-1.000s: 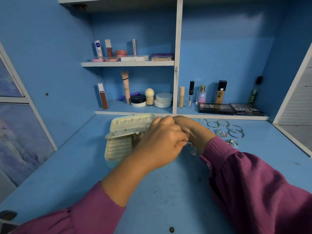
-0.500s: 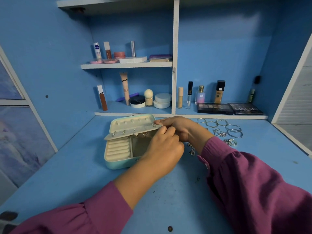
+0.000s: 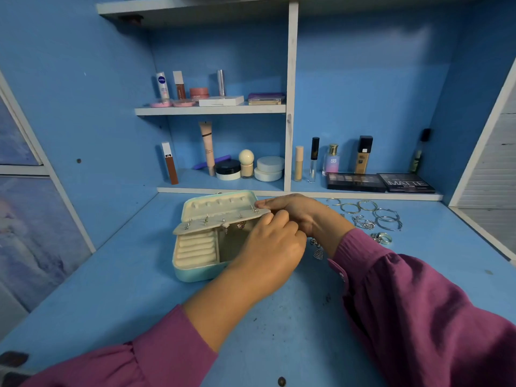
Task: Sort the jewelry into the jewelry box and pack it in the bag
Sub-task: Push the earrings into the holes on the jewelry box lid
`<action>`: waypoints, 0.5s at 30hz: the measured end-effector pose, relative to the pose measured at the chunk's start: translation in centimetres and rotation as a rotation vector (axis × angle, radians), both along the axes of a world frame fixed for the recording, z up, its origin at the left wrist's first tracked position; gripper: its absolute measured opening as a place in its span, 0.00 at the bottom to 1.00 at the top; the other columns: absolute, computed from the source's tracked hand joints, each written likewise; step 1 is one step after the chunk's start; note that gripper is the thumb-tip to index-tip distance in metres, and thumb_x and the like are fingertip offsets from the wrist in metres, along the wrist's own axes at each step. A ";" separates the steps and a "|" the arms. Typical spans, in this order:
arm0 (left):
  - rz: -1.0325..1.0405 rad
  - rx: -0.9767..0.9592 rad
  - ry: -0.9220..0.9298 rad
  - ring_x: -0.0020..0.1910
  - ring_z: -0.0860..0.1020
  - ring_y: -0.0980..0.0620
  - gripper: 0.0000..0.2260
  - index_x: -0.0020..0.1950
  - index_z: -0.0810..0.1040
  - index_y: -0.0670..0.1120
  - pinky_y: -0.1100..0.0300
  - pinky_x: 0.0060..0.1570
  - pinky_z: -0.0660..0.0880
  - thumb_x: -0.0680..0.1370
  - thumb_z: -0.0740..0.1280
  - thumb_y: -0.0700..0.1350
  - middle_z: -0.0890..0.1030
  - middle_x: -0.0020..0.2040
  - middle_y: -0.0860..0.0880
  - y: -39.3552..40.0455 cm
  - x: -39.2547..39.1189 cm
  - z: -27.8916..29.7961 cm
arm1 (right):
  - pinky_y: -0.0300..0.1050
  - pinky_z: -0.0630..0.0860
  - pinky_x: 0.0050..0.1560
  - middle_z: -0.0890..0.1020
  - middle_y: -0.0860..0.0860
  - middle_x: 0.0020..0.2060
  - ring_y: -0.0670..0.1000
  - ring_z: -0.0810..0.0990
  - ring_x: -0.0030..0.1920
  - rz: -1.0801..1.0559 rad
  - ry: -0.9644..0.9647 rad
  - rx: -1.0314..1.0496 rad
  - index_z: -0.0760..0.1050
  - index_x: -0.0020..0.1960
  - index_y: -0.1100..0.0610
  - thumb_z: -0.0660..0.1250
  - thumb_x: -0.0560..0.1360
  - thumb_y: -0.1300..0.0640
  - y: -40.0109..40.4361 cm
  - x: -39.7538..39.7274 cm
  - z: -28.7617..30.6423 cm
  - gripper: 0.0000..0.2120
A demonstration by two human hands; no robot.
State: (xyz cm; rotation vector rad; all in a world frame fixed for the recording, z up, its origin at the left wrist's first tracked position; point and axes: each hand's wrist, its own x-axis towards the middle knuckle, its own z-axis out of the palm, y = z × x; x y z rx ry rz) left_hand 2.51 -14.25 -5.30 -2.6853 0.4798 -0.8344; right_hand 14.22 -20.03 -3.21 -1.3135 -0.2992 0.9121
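The teal jewelry box (image 3: 195, 272) lies open on the blue desk, with cream ring rolls at its left. Its cream earring panel (image 3: 217, 223) is raised and carries several studs. My right hand (image 3: 303, 213) reaches in from the right and pinches the panel's right end beside a stud (image 3: 253, 209). My left hand (image 3: 268, 252) hovers over the box's right half. Its fingers curl against the panel's front edge, and what they pinch is hidden. Loose earrings (image 3: 317, 254) lie under my right wrist. No bag is in view.
Silver hoops (image 3: 386, 219), a chain (image 3: 363, 223) and rings (image 3: 382, 238) lie on the desk to the right of my hands. Cosmetics and two dark palettes (image 3: 379, 182) fill the shelves behind. Blue walls close in on both sides.
My left hand has slid down and to the right, uncovering the box and its panel. My right hand's fingers have straightened onto the panel's right end.
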 end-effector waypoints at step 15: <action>0.349 -0.572 0.019 0.56 0.70 0.44 0.09 0.50 0.80 0.48 0.50 0.55 0.67 0.79 0.60 0.40 0.81 0.52 0.48 5.6 1.5 5.6 | 0.31 0.69 0.24 0.81 0.52 0.29 0.44 0.75 0.25 -0.031 -0.031 0.001 0.77 0.42 0.63 0.65 0.75 0.67 0.4 0.3 -0.4 0.04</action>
